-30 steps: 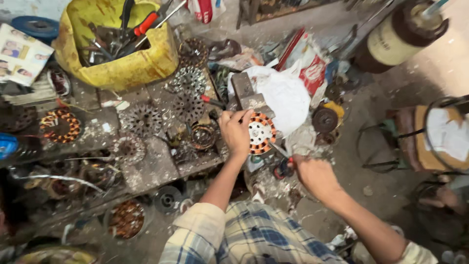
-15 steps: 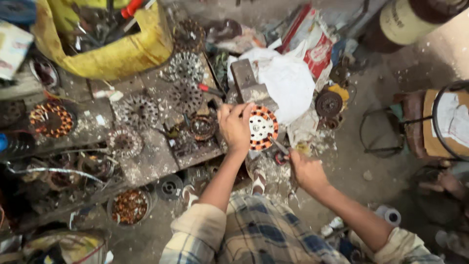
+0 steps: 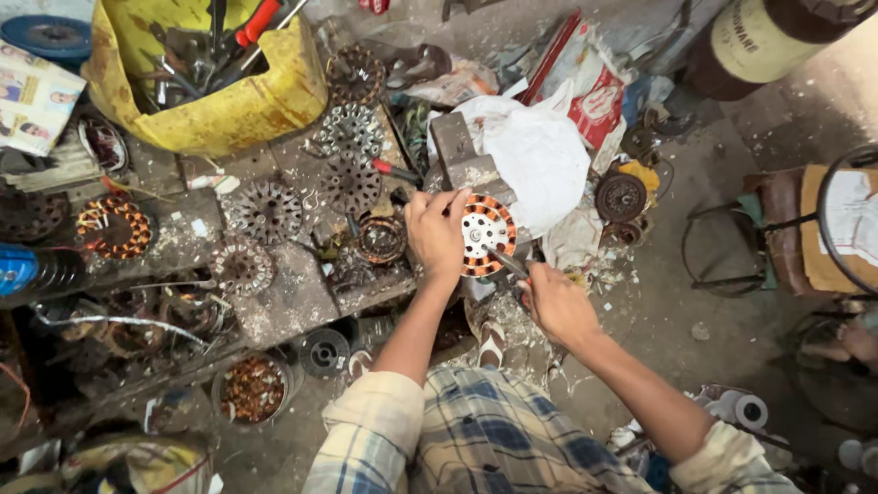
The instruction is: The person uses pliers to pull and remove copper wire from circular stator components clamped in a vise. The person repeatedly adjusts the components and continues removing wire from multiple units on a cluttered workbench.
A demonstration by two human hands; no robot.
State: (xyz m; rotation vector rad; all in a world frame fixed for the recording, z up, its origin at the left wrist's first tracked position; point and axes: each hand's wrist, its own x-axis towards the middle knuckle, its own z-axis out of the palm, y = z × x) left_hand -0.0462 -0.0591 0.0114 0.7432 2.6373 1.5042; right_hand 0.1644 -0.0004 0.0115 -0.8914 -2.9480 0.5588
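A round wound stator, its orange and dark coils ringed about a pale hub, is held at the middle of the scene, at the near right edge of a cluttered work surface. Its flat face is turned up toward the camera, so its axis runs roughly toward the viewer. The left hand is clamped on the stator's left rim, fingers curled over the far edge. The right hand lies just to the right and nearer, closed around a slim metal tool; the tool's long axis slants up and left, its tip touching the stator near the lower right of the coil ring. The left hand is thus the nearer to the stator.

A white plastic bag lies just beyond and right of the stator. Further left on the surface several bare stator cores are spread, and another wound stator sits well apart at the left. A yellow cut container at the far left holds hand tools, among them one with a red handle. Near the surface's front, a small round tin holds copper-coloured scraps.
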